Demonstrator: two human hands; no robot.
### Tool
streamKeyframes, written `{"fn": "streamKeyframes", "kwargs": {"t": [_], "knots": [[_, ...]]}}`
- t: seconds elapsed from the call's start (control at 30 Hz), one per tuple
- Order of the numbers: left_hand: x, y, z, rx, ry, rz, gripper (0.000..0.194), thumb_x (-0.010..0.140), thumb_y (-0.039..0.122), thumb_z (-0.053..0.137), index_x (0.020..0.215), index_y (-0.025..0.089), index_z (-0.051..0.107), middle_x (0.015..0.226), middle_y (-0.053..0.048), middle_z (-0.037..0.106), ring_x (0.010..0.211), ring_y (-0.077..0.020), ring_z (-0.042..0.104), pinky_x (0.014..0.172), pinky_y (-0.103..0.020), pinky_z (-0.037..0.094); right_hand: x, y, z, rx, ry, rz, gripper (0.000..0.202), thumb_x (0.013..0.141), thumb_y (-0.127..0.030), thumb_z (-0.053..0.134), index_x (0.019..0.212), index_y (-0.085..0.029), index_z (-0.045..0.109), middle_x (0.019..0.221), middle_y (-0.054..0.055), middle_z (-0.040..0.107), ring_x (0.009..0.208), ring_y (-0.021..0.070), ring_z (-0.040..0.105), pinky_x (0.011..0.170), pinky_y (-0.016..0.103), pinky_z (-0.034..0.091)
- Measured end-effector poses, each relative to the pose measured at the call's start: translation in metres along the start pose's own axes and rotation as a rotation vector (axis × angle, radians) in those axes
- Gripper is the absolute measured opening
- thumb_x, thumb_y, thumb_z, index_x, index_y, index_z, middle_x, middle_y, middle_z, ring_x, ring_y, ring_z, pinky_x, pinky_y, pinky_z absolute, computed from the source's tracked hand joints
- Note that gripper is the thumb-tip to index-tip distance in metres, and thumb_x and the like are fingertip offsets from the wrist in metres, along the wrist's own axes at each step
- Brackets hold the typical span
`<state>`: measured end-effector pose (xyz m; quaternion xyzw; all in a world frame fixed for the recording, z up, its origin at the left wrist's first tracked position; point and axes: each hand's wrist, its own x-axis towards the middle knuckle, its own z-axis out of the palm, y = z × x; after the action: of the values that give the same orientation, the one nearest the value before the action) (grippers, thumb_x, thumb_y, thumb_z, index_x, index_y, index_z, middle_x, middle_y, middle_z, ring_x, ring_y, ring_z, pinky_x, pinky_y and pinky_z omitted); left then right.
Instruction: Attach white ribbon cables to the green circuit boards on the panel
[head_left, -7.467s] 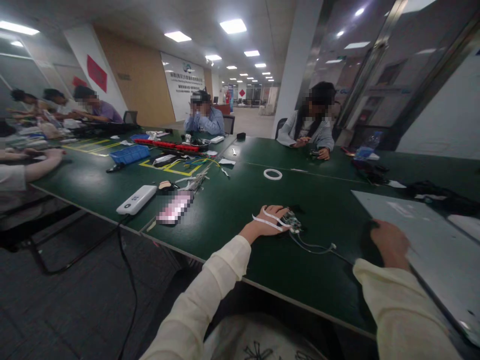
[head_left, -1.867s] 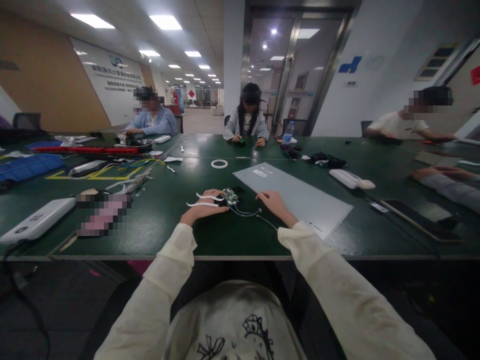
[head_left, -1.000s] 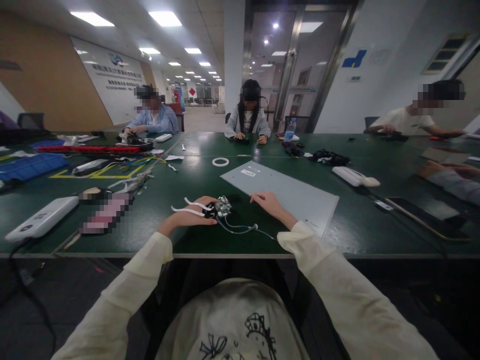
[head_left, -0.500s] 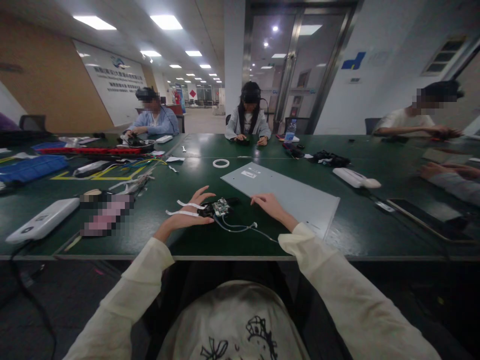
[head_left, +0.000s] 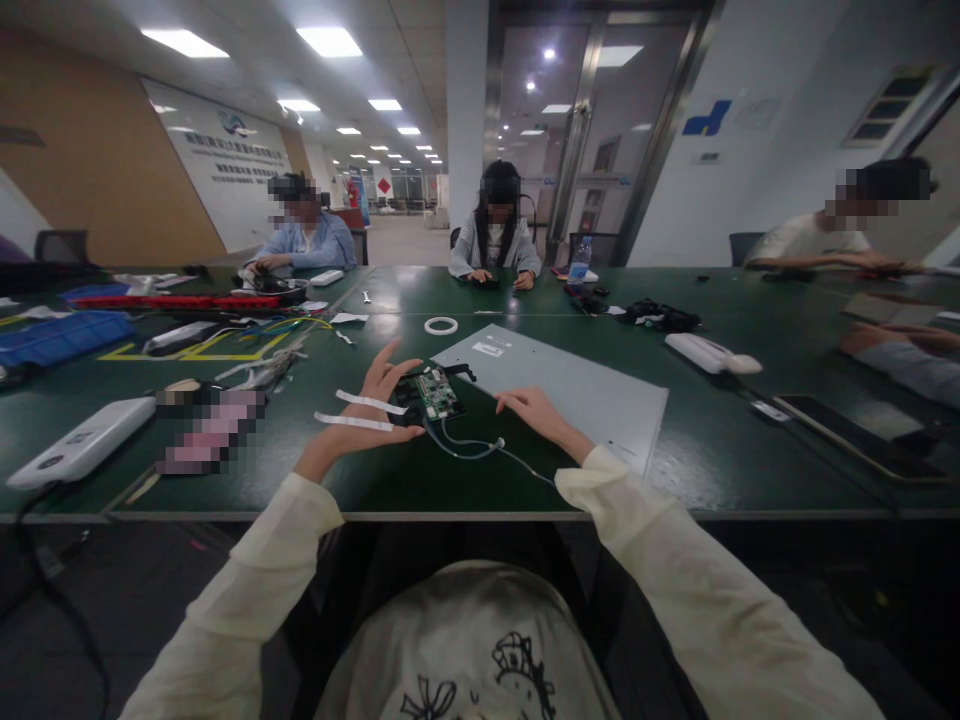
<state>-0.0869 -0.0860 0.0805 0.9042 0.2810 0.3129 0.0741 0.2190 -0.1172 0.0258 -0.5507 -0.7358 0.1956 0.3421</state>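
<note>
My left hand holds a green circuit board in a black housing at its edge, thumb below and fingers above. Two white paper strips lie across this hand. Thin grey-blue wires hang from the board, with a small white connector among them, and run toward my right wrist. To the right of the board, my right hand is over a flat grey panel. Its fingers are curled together, and whether anything small is between them is hidden.
Beyond the board lies a white tape roll. White power strips lie at the left, and a white device with a black cable at the right. A phone-like slab is farther right. Several people sit around the green table.
My left hand has moved slightly left and up, and the board has turned so more of its face shows. The grey panel appears shifted slightly left. My right hand has hardly moved.
</note>
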Motion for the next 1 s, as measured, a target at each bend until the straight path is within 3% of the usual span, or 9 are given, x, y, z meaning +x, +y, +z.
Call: {"fn": "streamKeyframes", "kwargs": {"t": [0.17, 0.5, 0.77, 0.9, 1.0], "knots": [[0.005, -0.002, -0.006, 0.028, 0.123, 0.029, 0.090, 0.059, 0.054, 0.069, 0.135, 0.027, 0.029, 0.149, -0.007, 0.004, 0.128, -0.0327, 0.029, 0.106, -0.047, 0.030, 0.001, -0.003, 0.001, 0.024, -0.004, -0.008, 0.034, 0.087, -0.033, 0.041, 0.073, -0.021, 0.069, 0.088, 0.002, 0.069, 0.090, 0.0191, 0.061, 0.088, 0.033, 0.039], [0.019, 0.001, 0.000, 0.076, 0.200, 0.105, 0.092, 0.060, 0.056, 0.069, 0.135, 0.024, 0.027, 0.148, -0.011, 0.003, 0.133, -0.0361, 0.017, 0.104, -0.052, 0.028, -0.001, -0.014, 0.010, 0.115, -0.111, -0.114, 0.037, 0.088, -0.036, 0.041, 0.072, -0.017, 0.068, 0.094, 0.004, 0.069, 0.094, 0.0188, 0.060, 0.088, 0.030, 0.041], [0.030, -0.004, 0.006, 0.023, 0.181, 0.128, 0.091, 0.061, 0.052, 0.071, 0.136, 0.025, 0.027, 0.148, -0.012, 0.006, 0.135, -0.0357, 0.013, 0.101, -0.049, 0.035, -0.013, -0.029, 0.013, 0.325, -0.286, -0.199, 0.040, 0.087, -0.041, 0.042, 0.070, -0.016, 0.068, 0.099, 0.005, 0.067, 0.099, 0.0191, 0.059, 0.093, 0.032, 0.039], [0.029, -0.006, 0.017, 0.007, 0.150, 0.148, 0.089, 0.061, 0.051, 0.070, 0.135, 0.024, 0.028, 0.147, -0.012, 0.011, 0.135, -0.0359, 0.013, 0.104, -0.051, 0.030, -0.018, -0.043, 0.014, 0.413, -0.400, -0.157, 0.040, 0.086, -0.043, 0.044, 0.074, -0.015, 0.068, 0.094, 0.005, 0.068, 0.095, 0.0195, 0.060, 0.089, 0.032, 0.042], [0.030, -0.006, 0.029, -0.016, 0.114, 0.148, 0.090, 0.060, 0.052, 0.070, 0.135, 0.024, 0.029, 0.147, -0.012, 0.012, 0.134, -0.0354, 0.018, 0.104, -0.050, 0.030, -0.023, -0.051, 0.003, 0.323, -0.459, -0.104, 0.035, 0.085, -0.042, 0.046, 0.085, -0.015, 0.069, 0.093, 0.005, 0.068, 0.089, 0.0187, 0.061, 0.085, 0.031, 0.044]]}}
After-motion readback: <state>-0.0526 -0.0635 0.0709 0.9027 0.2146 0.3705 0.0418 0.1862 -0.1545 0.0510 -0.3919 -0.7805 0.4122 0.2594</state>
